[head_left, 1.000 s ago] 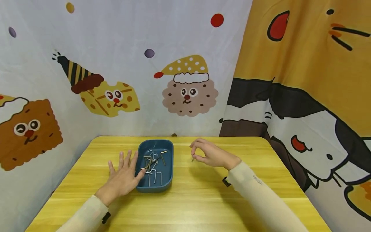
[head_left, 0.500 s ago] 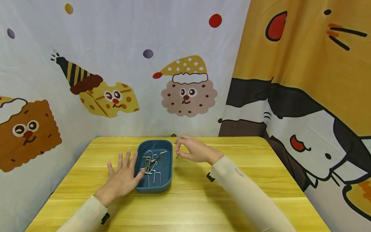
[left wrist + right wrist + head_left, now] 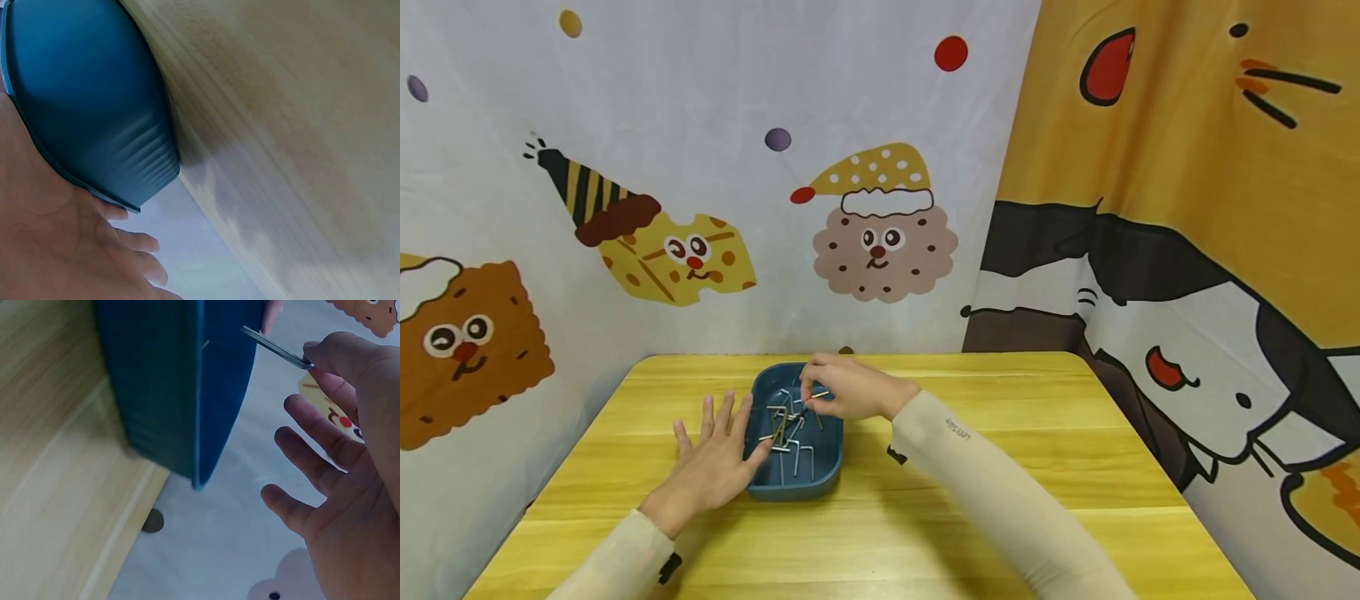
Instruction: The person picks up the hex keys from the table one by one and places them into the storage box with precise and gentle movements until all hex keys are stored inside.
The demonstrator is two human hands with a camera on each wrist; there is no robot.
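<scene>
A dark blue tray (image 3: 792, 492) stands on the table, with several L-shaped hex keys (image 3: 796, 460) inside, some silver and some brass-coloured. My left hand (image 3: 709, 467) rests against the tray's left side, fingers straight and spread; the left wrist view shows its palm by the tray wall (image 3: 81, 81). My right hand (image 3: 853, 390) is over the tray's far right part. Between thumb and index finger it pinches a hex key (image 3: 275, 347), seen in the right wrist view, while the other fingers stay apart. In the head view that key is hard to make out among the others.
The yellow wood-grain table (image 3: 970, 492) extends around the tray. Behind it hangs a white curtain (image 3: 700, 100) with cartoon prints, and a yellow printed curtain (image 3: 1187, 167) is at the right.
My right hand has moved left with the hex key, from beside the tray to above it. My left hand has stayed at the tray's left side.
</scene>
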